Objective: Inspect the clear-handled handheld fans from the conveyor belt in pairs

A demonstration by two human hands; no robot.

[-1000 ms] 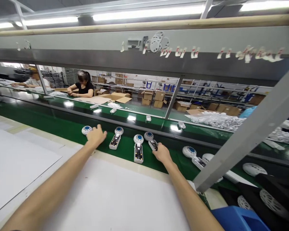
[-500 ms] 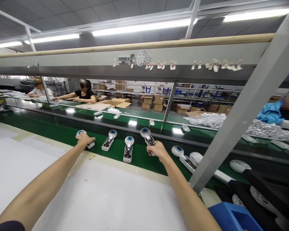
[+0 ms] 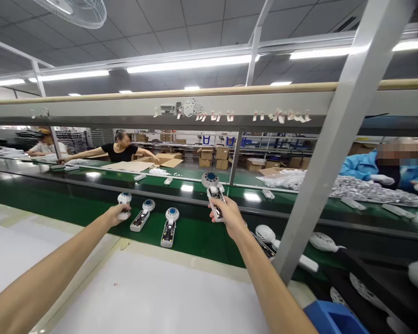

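Note:
My right hand grips the handle of a small white hand-held fan with a blue centre and lifts it off the green conveyor belt. Over at the left, my left hand is closed around another such fan, whose head sticks up above my fingers. Two more fans lie on the belt between my hands, open handles facing up. Further fans lie on the belt to the right of my right arm.
A white table top lies in front of me. A slanted grey post crosses the right side, with a blue bin below it. Across the belt, people sit among cardboard boxes and a pile of bagged parts.
Both hands have closed on fans and raised them from the belt; the right fan is now well above it. The camera has tilted upward.

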